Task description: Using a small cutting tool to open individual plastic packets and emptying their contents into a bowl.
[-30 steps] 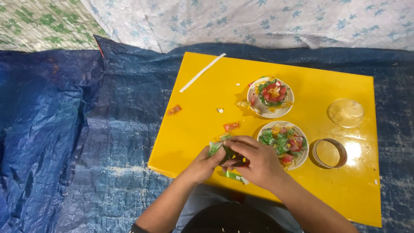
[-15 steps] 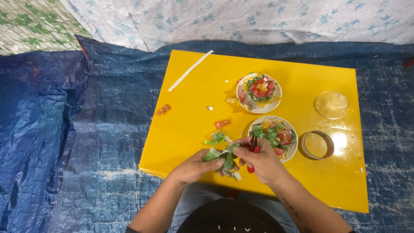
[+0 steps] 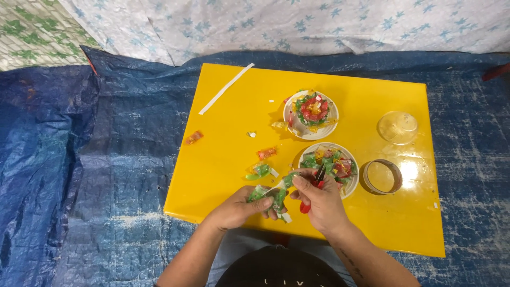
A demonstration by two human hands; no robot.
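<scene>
Pinching green wrappers (image 3: 268,195) in closed left hand (image 3: 239,209), right hand (image 3: 320,203) clamped on red-handled scissors (image 3: 313,186), near plate (image 3: 351,187)

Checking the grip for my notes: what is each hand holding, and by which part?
Left hand pinches a strip of green wrappers near its lower end. Right hand holds red-handled scissors by the handles.

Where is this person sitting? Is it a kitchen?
Probably not a kitchen: more likely a floor workspace at home. A low yellow table stands on a blue tarp, with patterned cloth behind and plates of candy wrappers.
</scene>
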